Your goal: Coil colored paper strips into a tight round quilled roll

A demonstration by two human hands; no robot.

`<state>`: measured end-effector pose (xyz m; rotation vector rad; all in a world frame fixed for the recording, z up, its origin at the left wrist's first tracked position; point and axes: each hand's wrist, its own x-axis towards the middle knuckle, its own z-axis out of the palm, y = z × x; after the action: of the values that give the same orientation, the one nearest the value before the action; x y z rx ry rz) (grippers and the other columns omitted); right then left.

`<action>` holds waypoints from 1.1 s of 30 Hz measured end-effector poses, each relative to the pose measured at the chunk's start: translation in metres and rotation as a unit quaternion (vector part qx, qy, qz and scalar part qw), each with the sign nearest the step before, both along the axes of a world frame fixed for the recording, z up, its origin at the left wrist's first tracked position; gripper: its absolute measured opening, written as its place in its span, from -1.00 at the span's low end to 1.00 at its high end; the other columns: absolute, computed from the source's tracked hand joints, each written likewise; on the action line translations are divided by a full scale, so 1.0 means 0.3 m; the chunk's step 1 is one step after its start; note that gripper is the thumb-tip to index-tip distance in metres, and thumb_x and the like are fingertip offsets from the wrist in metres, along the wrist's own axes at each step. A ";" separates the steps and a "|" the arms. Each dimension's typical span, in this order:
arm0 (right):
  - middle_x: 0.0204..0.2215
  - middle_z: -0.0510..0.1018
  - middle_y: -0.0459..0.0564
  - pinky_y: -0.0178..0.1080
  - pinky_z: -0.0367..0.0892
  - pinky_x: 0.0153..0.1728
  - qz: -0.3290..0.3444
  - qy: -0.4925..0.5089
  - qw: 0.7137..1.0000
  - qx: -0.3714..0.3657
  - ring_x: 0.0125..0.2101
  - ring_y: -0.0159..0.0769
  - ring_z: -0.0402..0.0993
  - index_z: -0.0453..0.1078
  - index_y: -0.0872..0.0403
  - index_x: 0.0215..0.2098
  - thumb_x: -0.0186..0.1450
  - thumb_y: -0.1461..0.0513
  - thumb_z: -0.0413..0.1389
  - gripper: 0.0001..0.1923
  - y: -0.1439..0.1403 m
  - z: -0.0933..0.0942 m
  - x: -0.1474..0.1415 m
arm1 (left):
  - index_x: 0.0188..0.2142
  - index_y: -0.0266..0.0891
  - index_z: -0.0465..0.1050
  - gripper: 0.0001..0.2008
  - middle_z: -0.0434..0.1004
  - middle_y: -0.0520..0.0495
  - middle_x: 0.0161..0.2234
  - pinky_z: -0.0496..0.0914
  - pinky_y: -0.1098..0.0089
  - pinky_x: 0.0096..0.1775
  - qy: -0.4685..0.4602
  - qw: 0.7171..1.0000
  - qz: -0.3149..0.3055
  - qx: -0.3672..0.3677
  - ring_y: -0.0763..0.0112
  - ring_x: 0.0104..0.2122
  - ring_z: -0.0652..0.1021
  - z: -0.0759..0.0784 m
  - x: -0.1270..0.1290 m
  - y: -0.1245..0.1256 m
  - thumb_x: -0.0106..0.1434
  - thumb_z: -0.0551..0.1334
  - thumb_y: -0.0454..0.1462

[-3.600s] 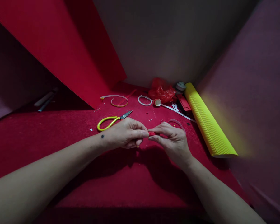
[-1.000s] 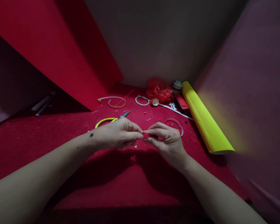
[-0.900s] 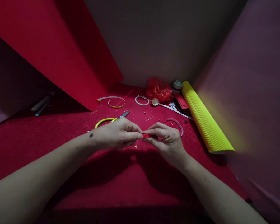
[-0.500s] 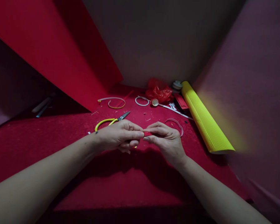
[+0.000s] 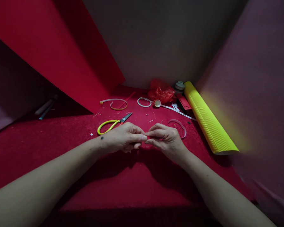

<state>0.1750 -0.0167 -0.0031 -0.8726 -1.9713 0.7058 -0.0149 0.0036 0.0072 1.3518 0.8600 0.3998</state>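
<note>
A large red sheet leans across the upper left of the frame. Left of center, yellow-handled scissors lie on a red surface. At center, the left hand pinches a small red piece, mostly hidden between fingertips. The right hand grips its other side, thumb and fingers nearly closed. Right of center, a yellow ribbed roll slants toward the right edge.
</note>
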 end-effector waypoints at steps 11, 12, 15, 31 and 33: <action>-0.44 0.46 -0.04 -0.34 0.38 -0.53 -0.010 0.092 0.993 -0.068 -0.52 -0.43 0.40 0.56 0.07 -0.33 0.14 0.19 0.26 -0.85 -0.012 -0.007 -0.011 | -0.36 -0.33 0.40 -0.79 0.26 0.14 -0.68 0.00 0.61 -0.69 -0.039 0.999 0.000 -0.026 0.73 -0.76 0.11 0.008 -0.013 0.010 0.19 0.23 -0.18; -0.44 0.46 -0.04 -0.34 0.38 -0.53 -0.010 0.091 0.994 -0.062 -0.53 -0.44 0.40 0.56 0.08 -0.33 0.14 0.20 0.25 -0.86 -0.011 -0.007 -0.010 | -0.38 -0.33 0.39 -0.79 0.26 0.14 -0.68 -0.01 0.62 -0.70 -0.038 0.999 0.003 -0.028 0.74 -0.76 0.11 0.010 -0.012 0.010 0.19 0.23 -0.18; -0.42 0.47 -0.04 -0.34 0.38 -0.49 -0.013 0.049 0.999 -0.010 -0.50 -0.43 0.42 0.54 0.07 -0.28 0.18 0.26 0.21 -0.87 -0.006 -0.011 -0.005 | -0.43 -0.30 0.35 -0.80 0.27 0.14 -0.67 -0.01 0.63 -0.72 -0.024 0.999 0.019 -0.023 0.73 -0.77 0.11 0.013 -0.004 0.003 0.18 0.23 -0.19; -0.44 0.58 -0.01 -0.26 0.38 -0.37 -0.003 0.065 0.997 -0.036 -0.43 -0.33 0.48 0.55 0.06 -0.34 0.14 0.32 0.24 -0.90 -0.005 0.009 0.007 | -0.37 -0.31 0.43 -0.84 0.31 0.14 -0.66 0.29 0.56 -0.74 0.002 0.999 0.009 0.053 0.62 -0.78 0.28 0.038 -0.007 -0.002 0.15 0.21 -0.22; -0.44 0.58 -0.02 -0.24 0.37 -0.34 -0.005 0.084 0.995 -0.052 -0.42 -0.31 0.48 0.56 0.05 -0.36 0.12 0.31 0.26 -0.90 -0.006 0.015 0.006 | -0.36 -0.31 0.43 -0.84 0.29 0.14 -0.67 0.30 0.56 -0.74 -0.006 0.998 0.011 0.055 0.63 -0.78 0.28 0.038 -0.009 -0.004 0.16 0.21 -0.22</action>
<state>0.1769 -0.0186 0.0015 -0.8553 -1.7929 0.8532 -0.0178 0.0024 0.0187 1.4410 0.8537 0.4779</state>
